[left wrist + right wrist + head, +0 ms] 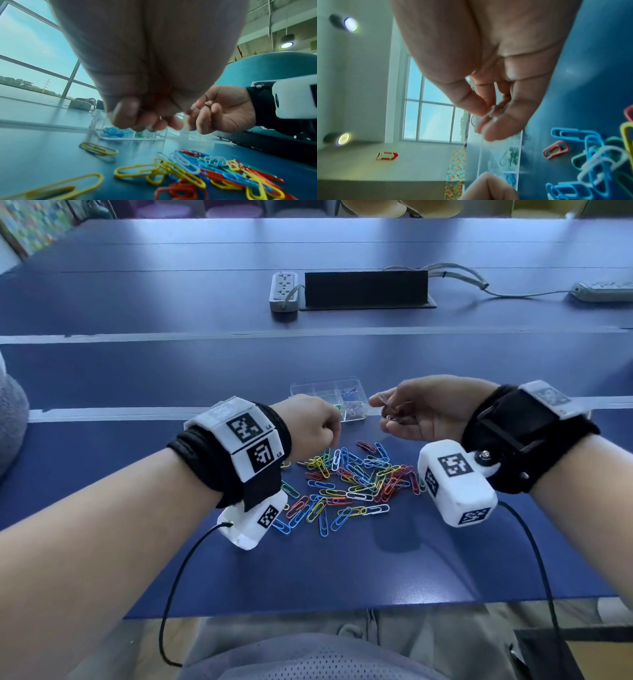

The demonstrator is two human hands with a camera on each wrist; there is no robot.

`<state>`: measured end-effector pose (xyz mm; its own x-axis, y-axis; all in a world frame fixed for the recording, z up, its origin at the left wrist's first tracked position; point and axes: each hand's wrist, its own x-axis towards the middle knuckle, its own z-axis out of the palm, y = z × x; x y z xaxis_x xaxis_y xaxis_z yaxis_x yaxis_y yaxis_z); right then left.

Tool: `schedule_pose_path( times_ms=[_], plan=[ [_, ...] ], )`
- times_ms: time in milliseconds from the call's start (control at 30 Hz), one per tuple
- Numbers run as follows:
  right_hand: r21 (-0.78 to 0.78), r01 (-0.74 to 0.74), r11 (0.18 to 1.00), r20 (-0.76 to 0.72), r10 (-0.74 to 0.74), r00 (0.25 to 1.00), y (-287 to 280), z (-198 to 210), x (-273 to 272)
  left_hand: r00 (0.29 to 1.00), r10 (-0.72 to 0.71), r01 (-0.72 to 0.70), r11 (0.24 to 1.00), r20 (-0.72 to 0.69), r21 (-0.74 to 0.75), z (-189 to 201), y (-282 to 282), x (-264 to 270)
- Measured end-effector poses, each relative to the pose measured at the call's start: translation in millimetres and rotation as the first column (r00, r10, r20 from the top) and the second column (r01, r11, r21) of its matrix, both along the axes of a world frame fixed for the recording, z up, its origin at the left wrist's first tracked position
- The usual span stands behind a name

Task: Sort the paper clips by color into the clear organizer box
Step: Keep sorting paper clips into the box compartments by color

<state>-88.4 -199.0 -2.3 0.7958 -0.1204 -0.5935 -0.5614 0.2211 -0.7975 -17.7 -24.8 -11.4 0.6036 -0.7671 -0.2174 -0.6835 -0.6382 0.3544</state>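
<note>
A loose pile of paper clips (349,484) — blue, yellow, red, green and white — lies on the blue table (137,371), close to the person's edge of it. At about twelve o'clock from the pile stands the clear organizer box (329,395), its lid off; blue clips sit in one compartment and green ones in a neighbouring compartment, as the left wrist view shows.

The left hand (308,424) hovers at about eleven o'clock from the pile, just in front of the box's near wall. Its fingers (147,121) are curled in tight against the palm, the thumb pressed alongside; a hint of red shows inside the fist, but whether a clip is held there cannot be told.

The right hand (421,414) is raised at about one o'clock from the pile, palm turned up, just to the right of the box. Its thumb and fingertips (494,129) are brought together, pinching a small white paper clip (491,112) — the grip is blurred, though the clip shows pale between the pads.

Farther off, at twelve o'clock, a grey power strip (283,290) lies beside a black cable hatch (366,289); another power strip (604,291) lies toward two o'clock.
</note>
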Motion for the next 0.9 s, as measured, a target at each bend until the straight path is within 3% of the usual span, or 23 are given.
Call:
schedule_pose_path(
  times_ms=[100,200,233,267,333,367,400,500,567,767,800,900],
  plan=[
    [0.056,0.014,0.998,-0.065,-0.011,0.998,0.3,-1.8,-4.7,1.000,0.027,-0.027,0.998,-0.002,0.051,-2.2,-4.7,-3.7],
    [-0.178,-0.175,0.968,-0.121,0.155,0.980,5.9,-3.2,-8.4,0.999,-0.030,0.028,0.995,0.025,0.096,-5.0,-4.6,-3.3],
    [-0.342,-0.263,0.902,-0.146,0.226,0.963,8.9,-3.3,-9.4,0.998,-0.058,0.053,0.993,0.036,0.106,-5.9,-4.0,-2.1],
    [-0.518,-0.348,0.781,-0.179,0.299,0.937,12.6,-2.6,-10.9,0.996,-0.075,0.070,0.992,0.045,0.109,-6.2,-3.4,-1.0],
    [-0.780,-0.440,0.444,-0.266,0.402,0.876,19.0,-2.9,-14.6,0.994,-0.090,0.084,0.991,0.061,0.101,-5.7,-3.3,0.3],
    [-0.839,-0.449,0.307,-0.299,0.428,0.853,22.2,-4.0,-16.2,0.993,-0.097,0.090,0.991,0.069,0.097,-5.5,-3.7,0.7],
    [-0.863,-0.453,0.225,-0.325,0.440,0.837,25.8,-5.5,-17.7,0.992,-0.103,0.096,0.991,0.074,0.096,-5.4,-4.4,0.5],
    [-0.884,-0.440,0.159,-0.337,0.437,0.834,34.4,-11.4,-19.5,0.991,-0.108,0.100,0.991,0.082,0.093,-5.5,-4.8,0.0],
    [-0.895,-0.421,0.147,-0.324,0.437,0.839,35.5,-11.4,-18.5,0.993,-0.102,0.097,0.993,0.064,0.074,-4.9,-3.6,0.1],
    [-0.851,-0.468,0.237,-0.340,0.430,0.836,27.2,-3.3,-18.2,0.998,-0.039,0.039,0.999,-0.043,-0.002,5.5,0.5,4.2],
    [-0.825,-0.473,0.309,-0.326,0.424,0.845,26.8,-2.0,-17.8,0.997,-0.017,0.016,1.000,-0.081,-0.018,6.6,1.4,5.7],
    [-0.623,-0.398,0.673,-0.196,0.358,0.913,27.1,0.6,-16.3,0.972,0.051,-0.071,0.994,-0.230,-0.081,6.9,5.0,10.2]
  ],
)
